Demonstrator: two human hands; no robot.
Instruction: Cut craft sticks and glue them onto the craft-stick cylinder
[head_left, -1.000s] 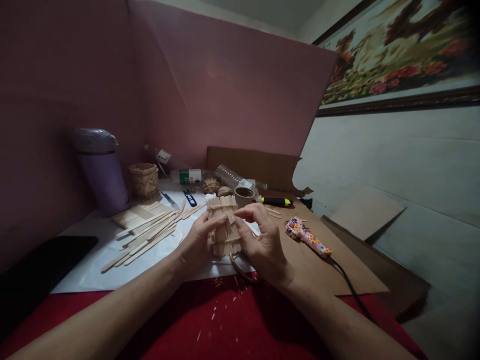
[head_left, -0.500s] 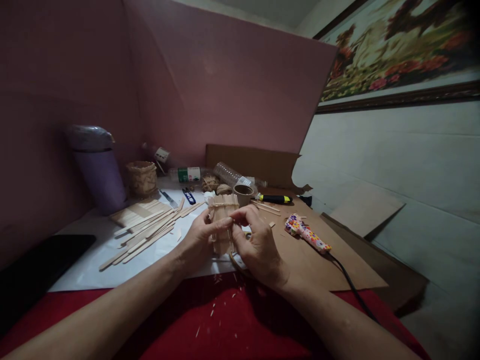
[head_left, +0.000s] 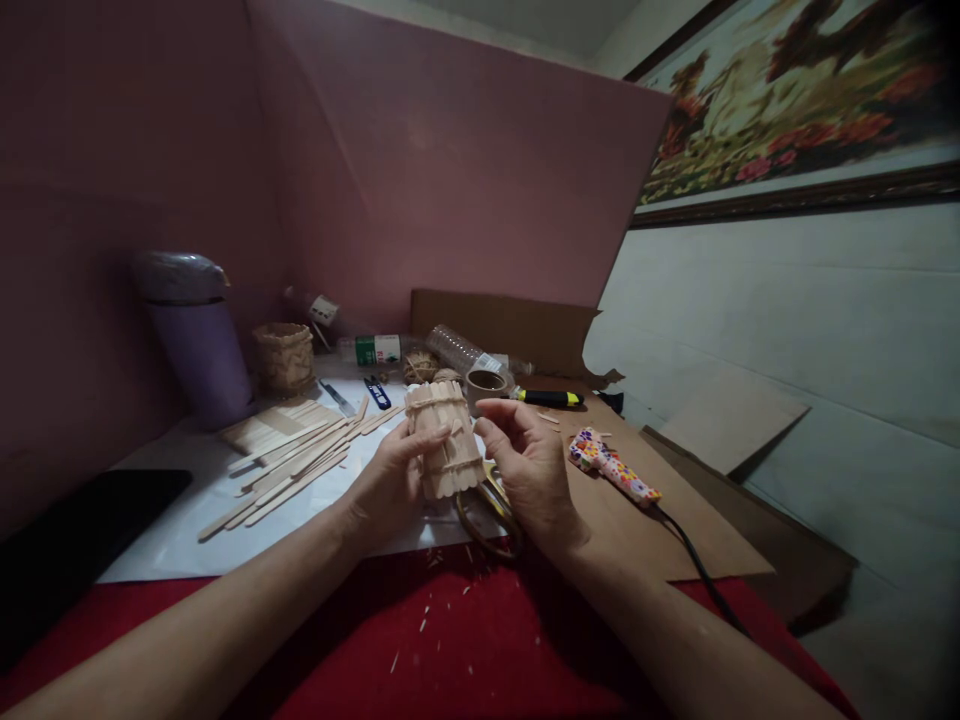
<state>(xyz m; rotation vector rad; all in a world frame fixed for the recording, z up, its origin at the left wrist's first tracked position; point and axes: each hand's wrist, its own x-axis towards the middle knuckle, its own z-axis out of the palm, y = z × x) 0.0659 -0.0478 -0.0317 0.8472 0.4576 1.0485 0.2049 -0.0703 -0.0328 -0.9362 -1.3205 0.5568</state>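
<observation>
A small cup of upright wooden sticks [head_left: 445, 447], ringed by twine near its top and bottom, is tilted in my left hand [head_left: 392, 478], whose thumb lies across its front. Just right of the cup is my right hand [head_left: 531, 468], fingers curled and thumb near the index finger. Whether anything thin sits between those fingertips is too small to tell. Scissors [head_left: 491, 515] with dark yellowish handles lie beneath the cup and right hand.
Loose craft sticks [head_left: 289, 470] lie on white paper at left, near a second stick cup [head_left: 284, 357] and a purple tumbler [head_left: 199, 340]. Behind are twine balls, bottles and a tape roll [head_left: 487, 385]. A flower-patterned glue gun [head_left: 615, 468] with a black cord lies on cardboard at right.
The stick cup has turned and tilted in my left hand, showing both twine bands. My right hand has moved off it slightly to the right, and more of the scissors shows.
</observation>
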